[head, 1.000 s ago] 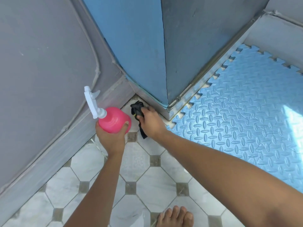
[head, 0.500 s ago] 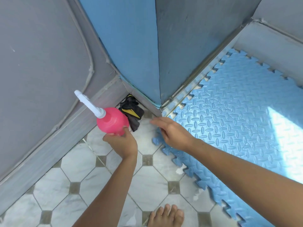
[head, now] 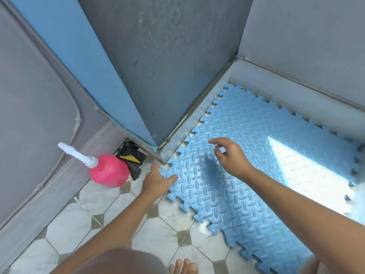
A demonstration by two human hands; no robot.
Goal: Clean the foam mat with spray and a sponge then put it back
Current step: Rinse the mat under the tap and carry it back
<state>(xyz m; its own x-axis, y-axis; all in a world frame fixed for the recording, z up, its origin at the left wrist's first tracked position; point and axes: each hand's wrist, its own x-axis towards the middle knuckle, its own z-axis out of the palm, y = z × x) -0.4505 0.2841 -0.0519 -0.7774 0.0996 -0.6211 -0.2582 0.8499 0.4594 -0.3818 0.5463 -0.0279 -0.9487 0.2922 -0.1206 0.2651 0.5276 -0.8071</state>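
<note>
Over foam mat [head: 246,165]: right hand [head: 231,157] hovers open; left hand [head: 156,180] spread, touching corner.

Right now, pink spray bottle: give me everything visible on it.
The pink spray bottle has a rounded, glossy pink body that looks like plastic and a white trigger head with a long nozzle pointing up and to the left. It stands on the tiled floor in the corner, close to the grey wall base, leaning slightly. A black and yellow cloth lies right behind it, seemingly touching. Neither hand holds it; the left hand is on the blue foam mat's edge nearby. Liquid level cannot be seen.
</note>
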